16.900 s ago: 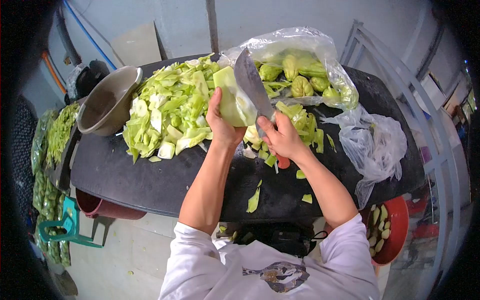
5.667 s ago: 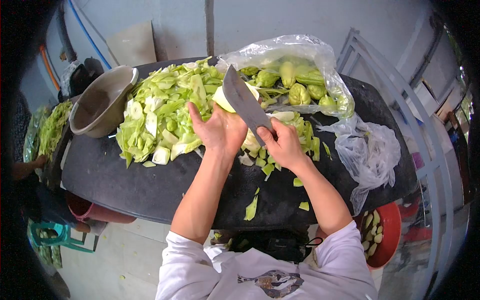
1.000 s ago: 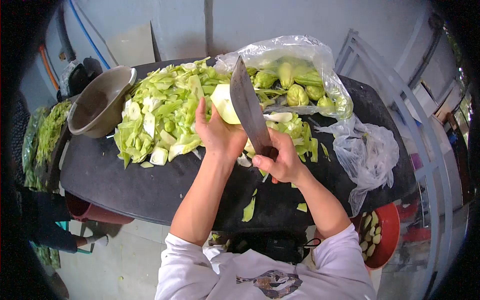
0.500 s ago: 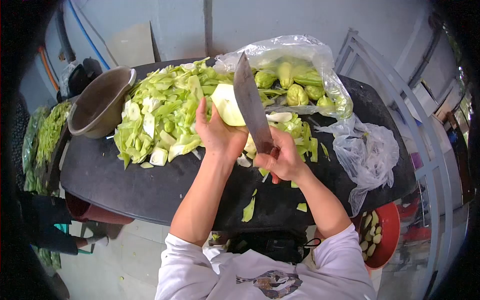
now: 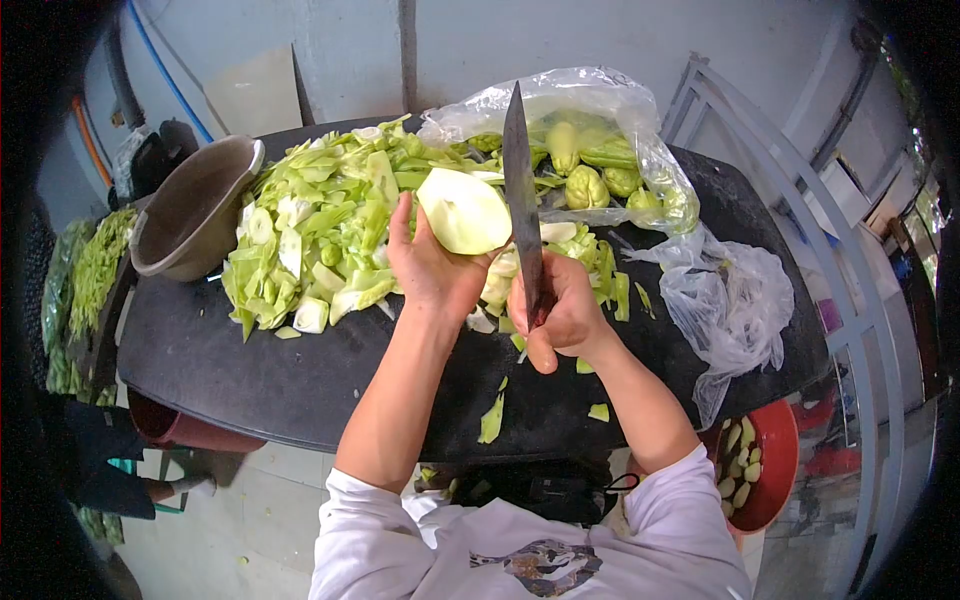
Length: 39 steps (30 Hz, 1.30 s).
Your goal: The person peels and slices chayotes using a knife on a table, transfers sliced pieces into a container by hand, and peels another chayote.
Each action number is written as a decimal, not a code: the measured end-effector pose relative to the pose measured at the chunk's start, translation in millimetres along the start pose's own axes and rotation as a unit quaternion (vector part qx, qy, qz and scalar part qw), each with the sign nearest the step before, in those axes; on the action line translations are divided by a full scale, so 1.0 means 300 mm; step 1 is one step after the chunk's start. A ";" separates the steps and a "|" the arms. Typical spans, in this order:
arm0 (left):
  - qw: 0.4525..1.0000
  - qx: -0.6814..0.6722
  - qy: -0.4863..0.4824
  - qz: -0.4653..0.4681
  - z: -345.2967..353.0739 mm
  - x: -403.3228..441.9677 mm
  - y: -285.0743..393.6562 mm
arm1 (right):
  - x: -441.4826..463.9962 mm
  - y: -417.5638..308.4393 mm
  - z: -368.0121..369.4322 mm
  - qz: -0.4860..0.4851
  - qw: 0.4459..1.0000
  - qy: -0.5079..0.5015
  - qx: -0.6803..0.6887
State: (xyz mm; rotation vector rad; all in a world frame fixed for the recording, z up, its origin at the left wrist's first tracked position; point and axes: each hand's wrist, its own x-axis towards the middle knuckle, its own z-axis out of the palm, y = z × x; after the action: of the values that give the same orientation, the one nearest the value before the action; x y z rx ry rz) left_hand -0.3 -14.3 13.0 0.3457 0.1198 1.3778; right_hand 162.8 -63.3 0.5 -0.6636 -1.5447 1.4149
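Observation:
In my left hand (image 5: pixel 440 262) rests a peeled pale green chayote (image 5: pixel 463 212), its smooth face turned up toward me. The fingers cup it from below and the thumb stands up along its left side. My right hand (image 5: pixel 562 305) is wrapped around the handle of a large knife (image 5: pixel 518 170). Its dark, worn blade points upward, just right of the chayote. Behind both hands a heap of green peelings (image 5: pixel 310 240) spreads over the black table (image 5: pixel 250 370). Whole unpeeled chayotes (image 5: pixel 586 187) lie in a clear plastic bag (image 5: pixel 560 90) at the back.
At the table's left end a grey-brown basin (image 5: pixel 190 215) leans on its side. Crumpled clear plastic (image 5: pixel 735 310) lies on the right. A red tub (image 5: pixel 780 465) below holds several peeled pieces. A metal railing (image 5: pixel 850 310) stands right. Another person's leg (image 5: pixel 165 487) shows lower left.
The knife has turned more upright and edge-on to me, moving slightly away from the chayote. The chayote has tilted so more of its pale face shows.

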 end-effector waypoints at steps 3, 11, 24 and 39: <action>0.996 0.079 0.040 -0.013 0.022 -0.003 -0.006 | 0.007 0.008 -0.001 -0.041 0.996 -0.041 0.064; 0.971 0.174 0.114 -0.118 -0.041 0.046 -0.040 | 0.009 -0.024 0.002 0.005 0.960 -0.145 0.240; 0.935 0.339 0.083 -0.062 -0.102 0.069 -0.072 | -0.003 -0.055 -0.007 -0.030 0.944 -0.165 0.284; 0.918 0.375 0.105 -0.073 -0.102 0.064 -0.069 | -0.011 -0.071 -0.019 -0.038 0.957 -0.151 0.244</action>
State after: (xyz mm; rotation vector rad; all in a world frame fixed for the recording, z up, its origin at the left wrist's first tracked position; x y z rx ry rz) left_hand 14.3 6.6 -20.0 0.8066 0.8510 1.1728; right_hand 173.1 -67.6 19.7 -0.0891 -1.3447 1.8102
